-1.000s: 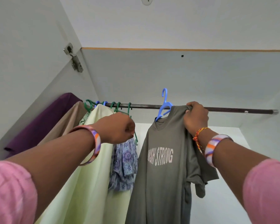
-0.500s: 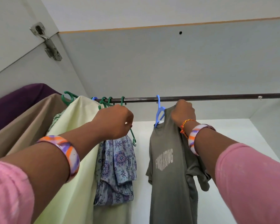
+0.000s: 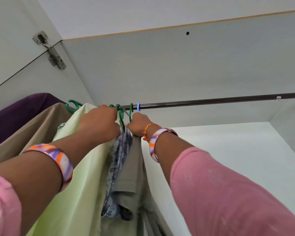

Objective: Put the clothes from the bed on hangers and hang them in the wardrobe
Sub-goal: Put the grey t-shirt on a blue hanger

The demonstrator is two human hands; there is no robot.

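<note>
A dark rail (image 3: pixel 211 101) runs across the wardrobe. The grey T-shirt (image 3: pixel 130 169) hangs from it on a blue hanger (image 3: pixel 138 106), pressed against a blue patterned garment (image 3: pixel 119 150) and a pale green garment (image 3: pixel 82 167) on green hangers (image 3: pixel 121 113). My right hand (image 3: pixel 140 124) grips the grey T-shirt's shoulder just below the blue hook. My left hand (image 3: pixel 100 123) is curled round the top of the green-hanger garments beside it. The two hands nearly touch.
A beige garment (image 3: pixel 24 132) and a purple one (image 3: pixel 15 113) hang at the far left. The wardrobe door hinge (image 3: pixel 53 51) is at upper left. The rail to the right of the blue hanger is bare up to the right wall (image 3: pixel 288 116).
My right hand has slid the grey T-shirt on its blue hanger left along the rail, up against the other clothes. My left hand stayed on the green-hanger garments.
</note>
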